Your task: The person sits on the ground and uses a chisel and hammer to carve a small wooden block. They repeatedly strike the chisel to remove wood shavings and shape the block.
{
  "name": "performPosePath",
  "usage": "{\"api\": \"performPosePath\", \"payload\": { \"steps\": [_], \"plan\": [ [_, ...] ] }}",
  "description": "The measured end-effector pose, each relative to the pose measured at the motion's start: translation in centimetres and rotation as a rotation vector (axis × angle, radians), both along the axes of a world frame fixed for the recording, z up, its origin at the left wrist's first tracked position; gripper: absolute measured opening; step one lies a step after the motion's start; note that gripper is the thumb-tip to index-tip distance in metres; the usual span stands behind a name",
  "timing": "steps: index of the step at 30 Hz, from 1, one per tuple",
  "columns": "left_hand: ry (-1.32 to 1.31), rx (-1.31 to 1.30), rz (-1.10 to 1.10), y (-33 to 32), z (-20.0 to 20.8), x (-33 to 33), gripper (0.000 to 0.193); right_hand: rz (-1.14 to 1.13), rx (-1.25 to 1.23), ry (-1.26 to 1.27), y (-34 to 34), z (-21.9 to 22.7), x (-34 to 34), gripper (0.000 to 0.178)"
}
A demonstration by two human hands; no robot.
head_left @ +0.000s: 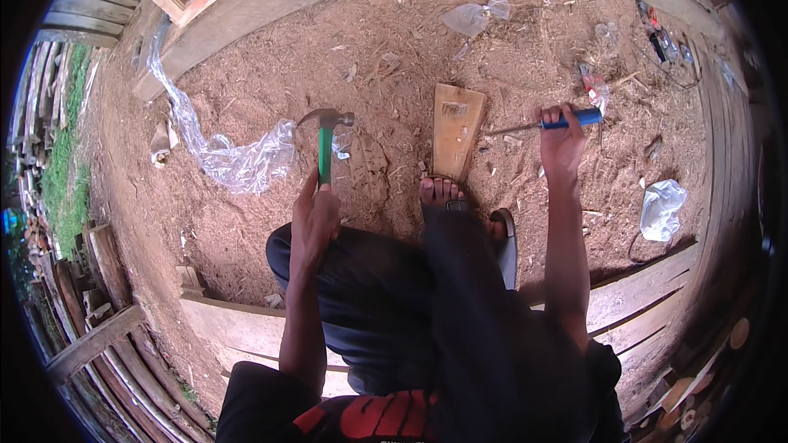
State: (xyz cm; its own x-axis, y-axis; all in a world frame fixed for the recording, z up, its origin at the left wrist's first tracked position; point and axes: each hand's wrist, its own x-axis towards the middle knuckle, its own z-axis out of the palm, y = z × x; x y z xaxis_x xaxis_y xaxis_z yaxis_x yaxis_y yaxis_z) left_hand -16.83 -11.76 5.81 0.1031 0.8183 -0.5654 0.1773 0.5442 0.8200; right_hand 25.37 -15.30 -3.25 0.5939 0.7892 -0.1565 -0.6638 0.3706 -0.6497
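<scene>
So, left hand [316,217] grips a green-handled hammer [326,152] — right hand [562,146] clutches a blue-handled tool [585,117] — wooden board [456,125] lying between them.

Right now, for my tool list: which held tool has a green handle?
The claw hammer in the left hand; the thin-shafted tool in the right hand has a blue handle.

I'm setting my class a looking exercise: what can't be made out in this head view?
Head view: lower handle of the green-handled hammer, hidden by the left hand.
Head view: part of the blue-handled tool, under the right hand.
Head view: shape of its tip, too small to tell.
</scene>
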Motion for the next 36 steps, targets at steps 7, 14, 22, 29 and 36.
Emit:
{"api": "performPosePath", "payload": {
  "steps": [7, 14, 22, 29, 36],
  "plan": [
    [-0.049, 0.140, -0.091, 0.5, 0.5, 1.3, 0.055, 0.175, -0.047, -0.308, 8.1, 5.3, -5.3, 0.000],
    [0.001, 0.189, -0.173, 1.4, 4.0, 3.8, 0.053, 0.301, 0.011, -0.524, 11.2, 2.1, -9.2, 0.009],
    [-0.092, 0.140, -0.157, 1.6, 5.0, 5.0, 0.053, 0.309, -0.069, -0.773, 10.9, -0.8, -9.5, 0.011],
    [0.343, 0.613, -0.447, 4.5, 9.4, 7.3, 0.051, 0.336, -0.199, -0.860, 11.0, -0.1, -9.9, 0.016],
    [0.446, 1.001, -0.612, 6.9, 9.3, 9.7, 0.050, 0.354, -0.151, -1.010, 11.3, 0.1, -10.6, 0.022]
  ]
}}
